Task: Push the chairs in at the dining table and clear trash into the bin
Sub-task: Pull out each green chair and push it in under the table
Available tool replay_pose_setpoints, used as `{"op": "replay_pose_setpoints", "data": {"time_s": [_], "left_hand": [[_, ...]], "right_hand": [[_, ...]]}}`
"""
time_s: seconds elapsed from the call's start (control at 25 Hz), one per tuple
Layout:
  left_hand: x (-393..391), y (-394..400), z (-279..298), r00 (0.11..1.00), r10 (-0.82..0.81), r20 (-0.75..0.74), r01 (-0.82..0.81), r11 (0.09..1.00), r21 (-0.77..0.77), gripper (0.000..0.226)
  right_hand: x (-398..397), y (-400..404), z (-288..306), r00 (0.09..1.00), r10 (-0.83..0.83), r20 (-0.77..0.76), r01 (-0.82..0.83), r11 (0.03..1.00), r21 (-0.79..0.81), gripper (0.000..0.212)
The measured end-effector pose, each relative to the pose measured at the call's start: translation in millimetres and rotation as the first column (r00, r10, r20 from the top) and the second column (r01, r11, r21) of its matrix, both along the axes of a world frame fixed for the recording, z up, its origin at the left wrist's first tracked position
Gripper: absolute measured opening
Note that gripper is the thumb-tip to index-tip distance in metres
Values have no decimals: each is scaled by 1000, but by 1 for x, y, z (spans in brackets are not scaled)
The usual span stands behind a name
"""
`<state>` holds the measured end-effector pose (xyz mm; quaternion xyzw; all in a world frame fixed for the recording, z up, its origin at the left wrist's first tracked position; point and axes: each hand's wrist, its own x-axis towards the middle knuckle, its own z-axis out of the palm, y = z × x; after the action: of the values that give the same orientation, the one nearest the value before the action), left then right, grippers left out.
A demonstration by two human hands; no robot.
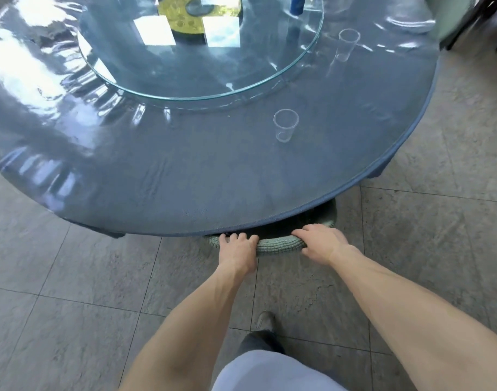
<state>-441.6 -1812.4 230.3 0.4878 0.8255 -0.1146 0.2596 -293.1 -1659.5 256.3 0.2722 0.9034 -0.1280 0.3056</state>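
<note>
The curved back of a woven grey-green chair [278, 244] is gripped at its top rail by both hands. The left hand [237, 249] is set on the left part of the rail, its fingers curled over the top edge toward the table; the right hand [320, 242] is set on the right part, fingers wrapped over the rail and thumb kept on the near side. A short stretch of bare rail is left visible between the two hands. Most of the chair is hidden beneath the round dining table [213, 179], whose blue cloth, covered by a clear plastic sheet, overhangs the rail so that only the rail's near edge is seen.

On the tabletop, a clear plastic cup [285, 125] is stood upright, well beyond the hands and slightly right of centre. A second clear cup [347, 43] is placed farther off to the right, just beside the rim of a glass turntable [207, 88]. A blue cylinder [297, 4] is seen on the turntable's far side. Grey floor tiles [72, 277] are seen below.
</note>
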Motion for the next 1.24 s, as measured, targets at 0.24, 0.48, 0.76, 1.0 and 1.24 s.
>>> {"op": "replay_pose_setpoints", "data": {"time_s": [0.24, 0.48, 0.76, 1.0, 1.24], "left_hand": [[7, 2, 9, 998, 37, 47, -35, 998, -43, 50], [12, 33, 49, 998, -21, 52, 28, 991, -129, 26], [51, 121, 84, 996, -54, 70, 63, 990, -124, 28], [93, 202, 95, 998, 2, 63, 5, 993, -119, 41], [123, 255, 102, 992, 115, 50, -113, 993, -43, 41]], "right_hand": [[11, -9, 33, 999, -44, 10, 45, 998, -48, 49], [38, 11, 58, 985, -173, 15, 173, 973, -152, 45], [95, 97, 75, 970, -244, -11, 241, 963, -117, 41], [160, 198, 89, 970, -242, -26, 239, 967, -87, 40], [198, 274, 95, 980, -198, -24, 197, 980, -39, 39]]}}
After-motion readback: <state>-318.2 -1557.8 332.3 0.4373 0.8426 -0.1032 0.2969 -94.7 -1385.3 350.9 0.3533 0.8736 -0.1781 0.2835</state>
